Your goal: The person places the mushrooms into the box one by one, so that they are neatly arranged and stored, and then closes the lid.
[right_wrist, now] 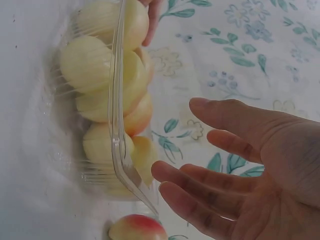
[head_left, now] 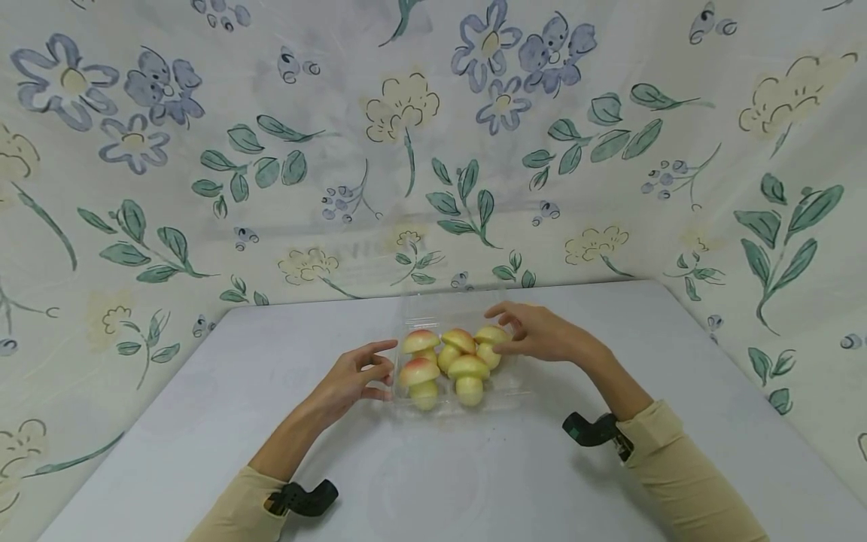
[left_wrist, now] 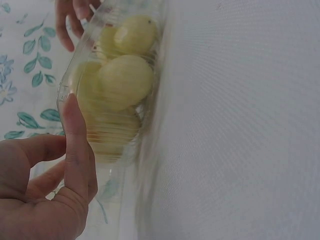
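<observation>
A clear plastic box (head_left: pixel 460 403) stands on the table, with several yellow mushroom-shaped pieces (head_left: pixel 469 367) in it, their caps blushed red. Its clear lid (head_left: pixel 450 307) is folded back behind it. At the box's left side is my left hand (head_left: pixel 354 376), fingers loosely bent; in the left wrist view one fingertip (left_wrist: pixel 73 112) lies right at the rim. My right hand (head_left: pixel 538 333) reaches over the back right corner with fingers spread, overlapping a piece in the head view. Nothing is between its fingers in the right wrist view.
A red and yellow piece (right_wrist: pixel 138 228) shows past the box's end in the right wrist view. The white table (head_left: pixel 298 331) ends at a floral cloth (head_left: pixel 406 203) behind. Black wrist devices (head_left: pixel 308 498) sit at both sleeve cuffs.
</observation>
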`<state>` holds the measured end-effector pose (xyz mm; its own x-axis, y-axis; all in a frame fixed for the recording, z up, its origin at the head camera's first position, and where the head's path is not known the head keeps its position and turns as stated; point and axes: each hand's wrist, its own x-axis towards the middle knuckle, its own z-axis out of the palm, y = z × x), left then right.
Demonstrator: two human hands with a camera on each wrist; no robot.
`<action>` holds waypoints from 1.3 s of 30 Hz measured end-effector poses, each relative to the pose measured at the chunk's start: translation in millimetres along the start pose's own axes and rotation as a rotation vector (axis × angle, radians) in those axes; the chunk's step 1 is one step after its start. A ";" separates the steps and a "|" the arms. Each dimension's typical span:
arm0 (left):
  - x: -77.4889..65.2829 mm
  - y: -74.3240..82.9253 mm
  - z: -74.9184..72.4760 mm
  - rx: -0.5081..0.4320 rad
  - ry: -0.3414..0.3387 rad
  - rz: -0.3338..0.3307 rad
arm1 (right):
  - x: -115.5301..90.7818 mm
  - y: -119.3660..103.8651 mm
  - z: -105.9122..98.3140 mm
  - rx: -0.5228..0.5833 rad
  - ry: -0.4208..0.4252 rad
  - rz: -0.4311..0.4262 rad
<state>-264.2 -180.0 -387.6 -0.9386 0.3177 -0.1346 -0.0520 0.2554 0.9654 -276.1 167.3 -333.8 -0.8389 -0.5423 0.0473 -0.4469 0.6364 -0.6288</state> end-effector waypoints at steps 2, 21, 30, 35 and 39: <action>0.0 0.0 0.1 -0.001 0.002 0.001 | 0.0 1.8 -1.3 0.004 0.007 -0.002; 0.4 -2.0 -0.3 -0.023 0.000 0.008 | -2.4 18.4 -11.0 0.016 0.042 0.072; 0.9 -2.9 -0.5 -0.019 0.001 0.006 | -1.4 27.9 -13.3 0.027 0.058 0.101; 1.0 -2.5 -0.3 -0.017 -0.002 0.012 | -1.3 33.3 -14.6 0.008 0.075 0.117; 1.2 -2.3 -0.5 -0.016 -0.007 0.020 | 0.4 39.0 -13.5 -0.008 0.082 0.125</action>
<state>-265.4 -180.6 -389.9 -0.9372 0.3286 -0.1169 -0.0391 0.2342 0.9714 -298.1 199.3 -347.8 -0.9107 -0.4118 0.0323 -0.3391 0.7008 -0.6276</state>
